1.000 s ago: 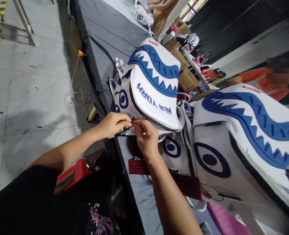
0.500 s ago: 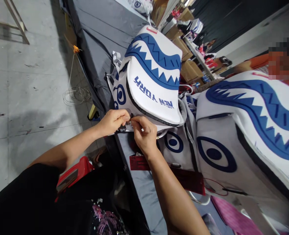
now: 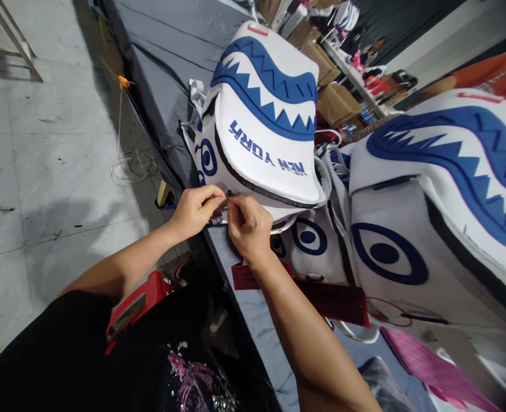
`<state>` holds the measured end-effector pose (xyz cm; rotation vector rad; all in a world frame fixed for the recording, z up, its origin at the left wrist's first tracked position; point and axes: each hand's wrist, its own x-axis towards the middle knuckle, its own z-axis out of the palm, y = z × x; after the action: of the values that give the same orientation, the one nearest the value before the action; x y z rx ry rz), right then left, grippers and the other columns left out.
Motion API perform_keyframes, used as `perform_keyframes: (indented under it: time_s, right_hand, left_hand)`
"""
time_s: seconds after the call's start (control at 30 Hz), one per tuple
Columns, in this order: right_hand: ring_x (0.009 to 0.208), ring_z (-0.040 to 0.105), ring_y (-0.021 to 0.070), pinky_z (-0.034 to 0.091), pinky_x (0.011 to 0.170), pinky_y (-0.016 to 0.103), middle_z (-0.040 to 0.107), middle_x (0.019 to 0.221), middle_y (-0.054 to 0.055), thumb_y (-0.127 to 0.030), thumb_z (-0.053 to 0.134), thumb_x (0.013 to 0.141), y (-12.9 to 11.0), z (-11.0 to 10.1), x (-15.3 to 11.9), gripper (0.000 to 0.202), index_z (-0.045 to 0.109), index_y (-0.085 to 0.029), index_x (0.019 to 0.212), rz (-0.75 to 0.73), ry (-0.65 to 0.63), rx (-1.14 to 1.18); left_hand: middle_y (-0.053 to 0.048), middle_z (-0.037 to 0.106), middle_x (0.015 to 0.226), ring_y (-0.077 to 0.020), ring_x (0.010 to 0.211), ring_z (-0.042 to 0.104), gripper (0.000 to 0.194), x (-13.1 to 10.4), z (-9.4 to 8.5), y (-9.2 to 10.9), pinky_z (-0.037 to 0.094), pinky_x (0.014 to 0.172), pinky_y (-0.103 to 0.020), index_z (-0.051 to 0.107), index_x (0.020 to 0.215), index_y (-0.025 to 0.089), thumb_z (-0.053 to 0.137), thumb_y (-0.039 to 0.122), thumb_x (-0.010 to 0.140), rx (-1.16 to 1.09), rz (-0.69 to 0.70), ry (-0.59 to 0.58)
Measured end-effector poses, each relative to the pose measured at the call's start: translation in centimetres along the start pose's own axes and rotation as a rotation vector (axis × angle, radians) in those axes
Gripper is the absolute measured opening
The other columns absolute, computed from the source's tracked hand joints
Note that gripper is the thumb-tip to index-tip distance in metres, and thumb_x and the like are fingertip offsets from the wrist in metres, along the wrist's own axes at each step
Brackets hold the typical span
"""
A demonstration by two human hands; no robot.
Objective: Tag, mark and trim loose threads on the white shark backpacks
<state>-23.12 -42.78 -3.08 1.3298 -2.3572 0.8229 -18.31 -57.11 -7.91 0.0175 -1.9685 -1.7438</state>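
Bags (image 3: 265,123) sit on grey cloth (image 3: 167,26), cartons (image 3: 338,105) behind.

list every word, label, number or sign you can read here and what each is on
"NEW YORK": blue lettering on the flap of the white bag, upside down in this view.
Too small to read: the small red label at its top and the longer red label on the right-hand bag.
No readable text: the dark red tag.

Reads "NEW YORK" in blue capitals (image 3: 259,151) (upside down from this side) on the toothed white bag (image 3: 263,121) at centre
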Motion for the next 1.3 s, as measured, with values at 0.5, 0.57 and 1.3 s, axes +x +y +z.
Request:
perform_keyframes:
  time_s: [0.5, 0.57, 1.3]
  right_hand:
    - [0.072, 0.060, 0.0149, 0.042, 0.066, 0.025, 0.064, 0.079, 0.003, -0.014, 0.046, 0.094, 0.8, -1.8, 1.3, 0.016, 0.061, -0.019, 0.089, -0.012, -0.309, 0.137]
    - [0.071, 0.060, 0.0148, 0.041, 0.065, 0.024, 0.063, 0.078, 0.003, -0.014, 0.046, 0.094, 0.9, -1.8, 1.3, 0.017, 0.061, -0.019, 0.087, -0.006, -0.325, 0.152]
    - [0.072, 0.059, 0.0158, 0.033, 0.060, 0.026, 0.064, 0.079, 0.003, -0.019, 0.048, 0.096, -0.1, -1.7, 1.2, 0.019, 0.063, -0.021, 0.087, -0.002, -0.423, -0.138]
  left_hand:
    - [0.004, 0.056, 0.057, -0.0072, 0.052, 0.051, 0.027, 1.7, -2.4, -0.8, 0.038, 0.053, -0.019, 0.055, 0.064, 0.017, 0.054, 0.025, 0.089, 0.021, 0.085, -0.417]
    - [0.003, 0.058, 0.057, -0.0071, 0.050, 0.053, 0.025, 1.9, -2.6, -0.9, 0.039, 0.050, -0.018, 0.057, 0.067, 0.016, 0.054, 0.027, 0.089, -0.077, -0.043, -0.478]
    - [0.000, 0.074, 0.084, -0.0143, 0.076, 0.067, 0.018, 0.5, -3.0, -0.3, 0.042, 0.063, -0.024, 0.069, 0.085, 0.020, 0.051, 0.015, 0.086, 0.579, 0.238, -0.270]
